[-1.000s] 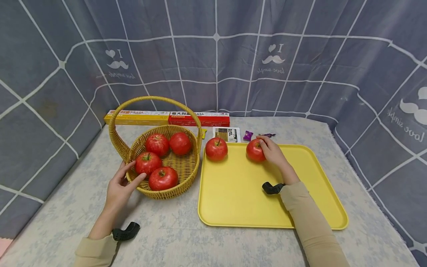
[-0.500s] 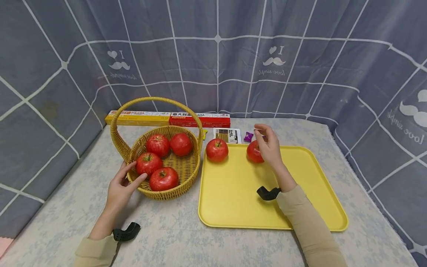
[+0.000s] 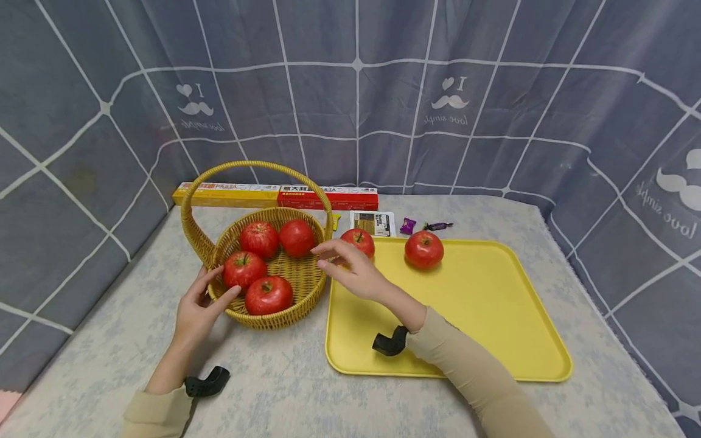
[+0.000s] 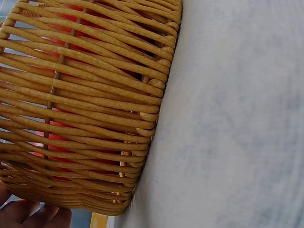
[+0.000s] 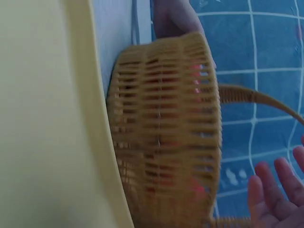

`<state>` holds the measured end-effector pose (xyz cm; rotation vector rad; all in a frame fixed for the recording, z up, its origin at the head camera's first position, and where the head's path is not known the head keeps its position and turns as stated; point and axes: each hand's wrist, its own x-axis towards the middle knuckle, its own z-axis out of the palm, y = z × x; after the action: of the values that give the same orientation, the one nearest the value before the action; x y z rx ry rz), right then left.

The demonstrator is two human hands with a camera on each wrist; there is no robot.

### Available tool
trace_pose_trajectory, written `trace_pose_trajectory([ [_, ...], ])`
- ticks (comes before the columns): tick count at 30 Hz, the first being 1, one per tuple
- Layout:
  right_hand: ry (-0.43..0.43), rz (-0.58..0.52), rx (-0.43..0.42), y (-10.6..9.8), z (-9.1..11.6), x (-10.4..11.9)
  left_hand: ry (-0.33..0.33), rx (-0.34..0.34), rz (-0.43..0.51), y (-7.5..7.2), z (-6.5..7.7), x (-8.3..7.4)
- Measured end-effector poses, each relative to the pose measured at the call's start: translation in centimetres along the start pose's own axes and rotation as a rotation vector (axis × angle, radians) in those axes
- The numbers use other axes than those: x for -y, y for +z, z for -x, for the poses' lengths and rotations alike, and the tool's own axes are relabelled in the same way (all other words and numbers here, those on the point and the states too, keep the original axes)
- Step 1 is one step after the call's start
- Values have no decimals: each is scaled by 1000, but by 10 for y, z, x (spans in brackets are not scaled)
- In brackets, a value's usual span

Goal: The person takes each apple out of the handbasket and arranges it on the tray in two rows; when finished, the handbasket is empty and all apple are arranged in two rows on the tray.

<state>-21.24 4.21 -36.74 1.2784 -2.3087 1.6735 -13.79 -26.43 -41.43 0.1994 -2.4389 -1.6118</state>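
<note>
In the head view, my left hand (image 3: 197,310) holds the near left side of a yellow wicker basket (image 3: 309,302), thumb and a finger over the rim. Red apples lie inside, among them a front apple (image 3: 269,295) close to the thumb. My right hand (image 3: 358,272) is over the left edge of a yellow tray (image 3: 449,316), fingers extended toward the basket's right rim and holding nothing. It partly covers a tray apple (image 3: 359,239); a second tray apple (image 3: 424,250) sits farther right. The right wrist view shows the spread right fingers (image 5: 273,192) beside the basket wall.
Behind the basket lie a yellow pasta box (image 3: 230,196) and a red pasta box (image 3: 328,198). A white printed packet (image 3: 373,223), a purple wrapped candy (image 3: 408,225) and a dark wrapped candy (image 3: 438,226) lie behind the tray. The basket's tall handle (image 3: 257,164) arches upward.
My right hand has let go of the right-hand tray apple, lifted off it and moved left toward the basket. That apple stays at the tray's back edge. The left hand has kept its place.
</note>
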Motion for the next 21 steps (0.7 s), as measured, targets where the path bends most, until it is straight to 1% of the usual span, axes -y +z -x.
trace_pose_trajectory([
  [4, 26, 63, 161, 20, -14, -3, -1, -2, -12, -1, 1, -2],
  [8, 61, 165, 266, 32, -27, -8, -3, -1, -22, -1, 1, -4],
  [12, 90, 238, 363, 38, -38, -9, -8, 0, -19, -1, 0, -2],
  [18, 147, 332, 552, 42, -50, -6, -5, 0, -9, -1, -1, 2],
  [21, 158, 338, 633, 45, -55, -5, -3, -3, -8, 0, 0, 2],
])
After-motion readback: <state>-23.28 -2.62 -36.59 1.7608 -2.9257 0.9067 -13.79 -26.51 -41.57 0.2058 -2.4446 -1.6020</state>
